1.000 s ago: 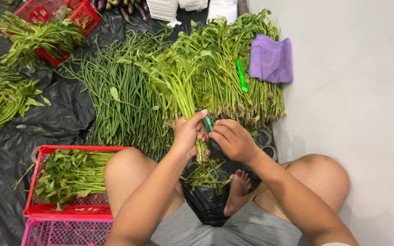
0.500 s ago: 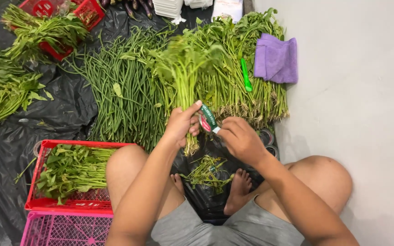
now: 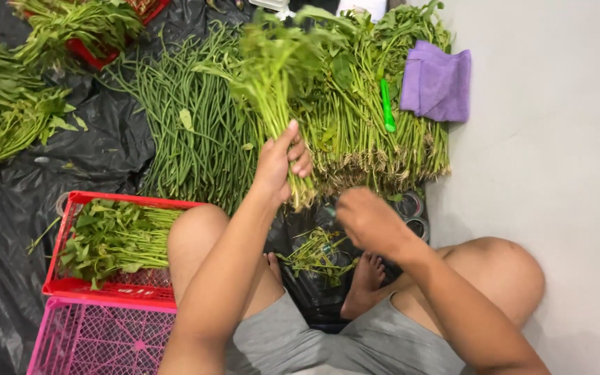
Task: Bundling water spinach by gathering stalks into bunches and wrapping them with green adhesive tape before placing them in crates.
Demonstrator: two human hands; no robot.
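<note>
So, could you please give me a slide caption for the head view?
Seated person's left hand grips a bunch of leafy greens above the long beans; right hand hovers nearby.

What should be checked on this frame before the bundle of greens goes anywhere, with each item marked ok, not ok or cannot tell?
1. Left hand grips the bundle of greens near its root end: ok.
2. Bundle lifted off the laid-out pile of greens: ok.
3. Right hand off the bundle, hovering above the black bag of trimmings: ok.
4. Whether the right hand holds anything: cannot tell, the palm faces down.
5. Bundle tied: cannot tell, the fingers cover the stems.
6. Red crate has room left: ok, partly filled.
</note>
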